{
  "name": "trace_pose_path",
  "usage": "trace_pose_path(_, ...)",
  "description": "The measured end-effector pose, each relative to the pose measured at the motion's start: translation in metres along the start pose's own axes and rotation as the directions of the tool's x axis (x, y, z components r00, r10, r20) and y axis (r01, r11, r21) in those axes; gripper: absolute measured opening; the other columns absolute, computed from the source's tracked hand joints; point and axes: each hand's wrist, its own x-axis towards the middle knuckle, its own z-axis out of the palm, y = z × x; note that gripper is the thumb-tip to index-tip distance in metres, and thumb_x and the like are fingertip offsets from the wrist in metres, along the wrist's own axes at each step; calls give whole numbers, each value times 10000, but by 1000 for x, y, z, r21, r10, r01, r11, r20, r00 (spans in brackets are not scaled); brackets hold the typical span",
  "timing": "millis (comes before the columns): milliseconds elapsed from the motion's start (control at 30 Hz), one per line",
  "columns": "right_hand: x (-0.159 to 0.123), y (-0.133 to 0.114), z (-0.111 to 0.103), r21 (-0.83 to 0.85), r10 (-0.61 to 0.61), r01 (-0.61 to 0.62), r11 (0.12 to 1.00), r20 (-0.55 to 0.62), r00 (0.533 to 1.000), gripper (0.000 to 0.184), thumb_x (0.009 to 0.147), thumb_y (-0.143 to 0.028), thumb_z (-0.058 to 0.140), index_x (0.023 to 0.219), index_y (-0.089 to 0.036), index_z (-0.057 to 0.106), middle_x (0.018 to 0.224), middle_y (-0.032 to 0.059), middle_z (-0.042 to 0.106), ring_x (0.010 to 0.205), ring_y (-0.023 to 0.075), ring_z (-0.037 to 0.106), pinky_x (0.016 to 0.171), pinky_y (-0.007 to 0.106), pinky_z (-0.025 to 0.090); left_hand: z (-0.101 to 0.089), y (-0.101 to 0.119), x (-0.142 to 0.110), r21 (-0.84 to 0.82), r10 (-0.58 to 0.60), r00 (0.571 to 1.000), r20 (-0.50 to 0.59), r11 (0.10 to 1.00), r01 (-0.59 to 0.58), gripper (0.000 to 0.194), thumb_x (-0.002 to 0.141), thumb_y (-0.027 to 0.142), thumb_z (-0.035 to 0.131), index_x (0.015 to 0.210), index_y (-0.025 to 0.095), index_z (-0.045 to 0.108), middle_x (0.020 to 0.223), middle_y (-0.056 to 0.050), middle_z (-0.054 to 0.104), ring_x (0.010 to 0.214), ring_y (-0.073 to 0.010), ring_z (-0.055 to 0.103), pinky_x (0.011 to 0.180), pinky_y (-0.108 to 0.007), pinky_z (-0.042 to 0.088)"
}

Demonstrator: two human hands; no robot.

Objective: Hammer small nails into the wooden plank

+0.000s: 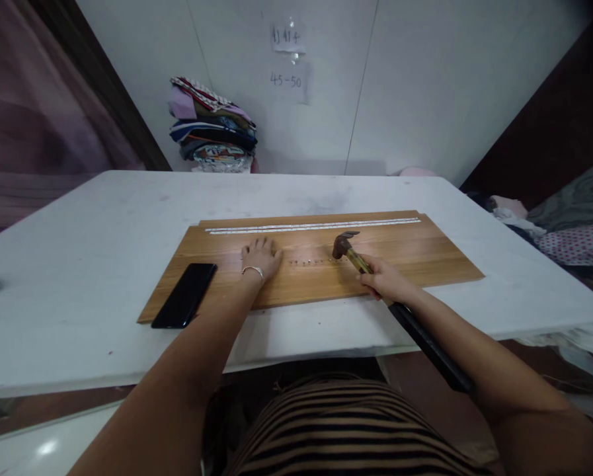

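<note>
My right hand (pixel 385 277) is closed around the upper handle of a claw hammer (pixel 428 345). Its rusty head hangs over the right half of a wooden board (pixel 415 254), and the black grip runs back under my forearm. Flat on the board with fingers spread lies my left hand (pixel 262 256), a bracelet on its wrist. Between the two hands runs a row of several small nails (pixel 309 262); whether they stand in the wood is too small to tell. Two thin pale strips with markings (pixel 316 226) lie along the board's far side.
A black phone (pixel 184 295) rests on the board's left end. The board lies on a white table (pixel 78 264). Folded clothes (pixel 214 125) are stacked at the back against the wall, beside paper notes (pixel 289 79). More fabric (pixel 578 241) is piled past the table's right edge.
</note>
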Motion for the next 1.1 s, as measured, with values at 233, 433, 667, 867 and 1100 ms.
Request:
trace_pose_path(233, 2, 7, 1, 0, 12, -12, 1000, 11, 1000, 498, 756, -245, 585, 1247, -165, 565, 445, -122, 441, 336, 115, 423, 358, 217, 352, -1, 1, 0, 4, 7, 1000, -1, 1000, -7, 519, 988, 448, 348, 1383, 224, 599, 1555, -126, 523, 1448, -310, 421, 1145, -497, 341)
trace_pose_path(433, 1, 0, -1, 9, 18, -18, 1000, -12, 1000, 520, 749, -221, 600, 1266, -170, 570, 450, -121, 436, 340, 116, 432, 364, 217, 353, -4, 2, -2, -6, 13, 1000, 6, 1000, -13, 531, 983, 443, 344, 1401, 227, 590, 1551, -131, 528, 1445, -314, 424, 1150, -501, 334)
trace_pose_path(667, 2, 1, -1, 2, 10, -10, 1000, -3, 1000, 498, 753, -227, 588, 1247, -173, 561, 441, -120, 442, 343, 121, 430, 367, 222, 355, -3, 2, -1, -3, -1, 1000, 9, 1000, 1, 552, 983, 434, 338, 1424, 196, 571, 1567, -134, 508, 1461, -299, 409, 1162, -493, 331)
trace_pose_path(867, 3, 8, 0, -4, 0, 0, 1000, 23, 1000, 435, 756, -248, 587, 1184, -179, 557, 449, -122, 445, 337, 120, 426, 358, 226, 352, -4, 2, -2, -5, -5, 1000, 22, 1000, 5, 568, 987, 443, 329, 1449, 202, 555, 1603, -128, 468, 1483, -304, 378, 1171, -496, 320)
trace_pose_path(1100, 2, 5, 1, -1, -2, 2, 1000, 10, 1000, 505, 752, -257, 586, 1250, -174, 565, 443, -127, 433, 331, 116, 426, 361, 221, 347, -5, 3, -3, 0, 0, 1000, 16, 1000, 0, 552, 987, 446, 327, 1414, 200, 577, 1575, -128, 502, 1465, -294, 401, 1166, -492, 329)
